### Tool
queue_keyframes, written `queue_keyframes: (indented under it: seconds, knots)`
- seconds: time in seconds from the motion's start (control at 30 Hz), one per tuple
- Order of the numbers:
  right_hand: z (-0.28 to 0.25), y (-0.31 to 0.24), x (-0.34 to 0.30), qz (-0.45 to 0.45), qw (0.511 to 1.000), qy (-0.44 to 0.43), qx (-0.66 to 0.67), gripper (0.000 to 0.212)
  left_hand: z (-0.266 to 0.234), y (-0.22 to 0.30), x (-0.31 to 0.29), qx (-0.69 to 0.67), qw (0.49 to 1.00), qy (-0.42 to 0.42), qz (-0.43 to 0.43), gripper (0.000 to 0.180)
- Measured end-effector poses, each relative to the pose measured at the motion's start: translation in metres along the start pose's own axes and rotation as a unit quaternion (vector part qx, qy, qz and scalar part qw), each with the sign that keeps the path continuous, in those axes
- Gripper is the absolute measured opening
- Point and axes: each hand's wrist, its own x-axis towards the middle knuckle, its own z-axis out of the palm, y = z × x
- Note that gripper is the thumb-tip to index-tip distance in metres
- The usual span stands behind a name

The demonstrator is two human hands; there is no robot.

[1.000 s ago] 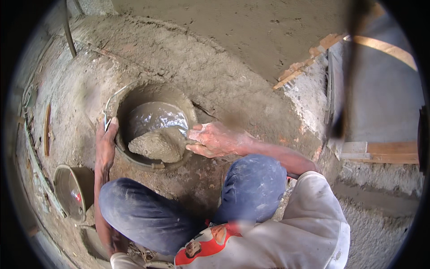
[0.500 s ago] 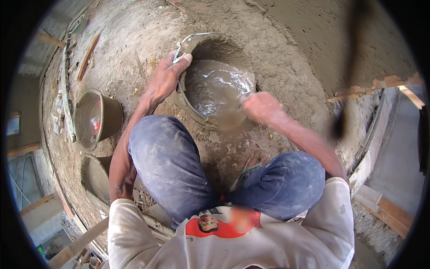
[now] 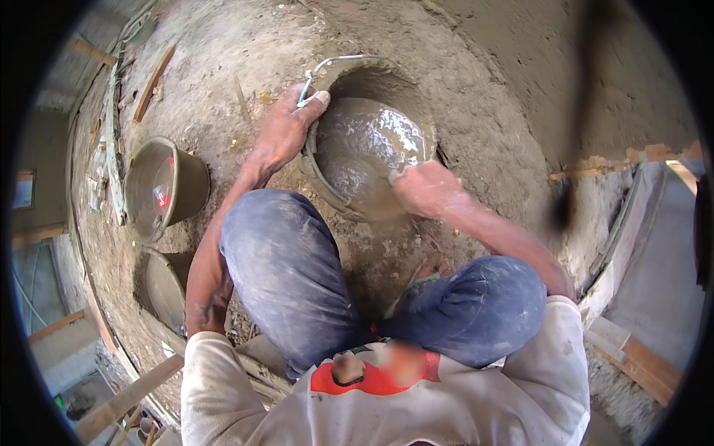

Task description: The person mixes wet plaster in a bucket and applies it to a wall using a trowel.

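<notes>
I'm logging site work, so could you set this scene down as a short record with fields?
Left hand: gripping the bucket's far left rim, beside the wire handle
Right hand: at the bucket's near right edge; blurred, its grip unclear
Bucket: in front of the person, walls smeared grey
Contents: wet, shiny grey-brown mix
To the left: second bucket with a small red item in it
Far left: wood strip on the ground
Clothing: dusty blue trousers, pale shirt
</notes>
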Motion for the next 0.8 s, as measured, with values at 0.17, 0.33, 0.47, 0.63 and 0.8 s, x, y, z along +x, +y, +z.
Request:
queue_keyframes:
  seconds: [0.17, 0.33, 0.47, 0.63, 0.8]
  knots:
    - [-0.040, 0.024, -0.016, 0.054, 0.992, 0.115, 0.008, 0.028, -0.014, 0.007, -0.007, -0.016, 0.999, -0.035, -0.019, 0.065]
    - [-0.010, 0.019, 0.017, 0.091, 0.995, 0.015, -0.035, 0.031, -0.005, 0.001, 0.004, -0.018, 0.999, -0.040, 0.005, 0.066]
    - [-0.015, 0.007, 0.000, 0.049, 0.998, 0.033, 0.010, 0.028, -0.008, 0.003, -0.003, -0.016, 0.999, -0.042, -0.012, 0.065]
    - [-0.019, 0.044, -0.004, 0.129, 0.987, 0.099, -0.015, 0.032, -0.012, -0.005, -0.006, -0.023, 0.998, -0.059, -0.011, 0.063]
    - [-0.004, 0.015, 0.024, 0.100, 0.995, -0.028, 0.013, 0.032, 0.000, -0.012, -0.004, -0.040, 0.998, 0.018, 0.035, 0.045]
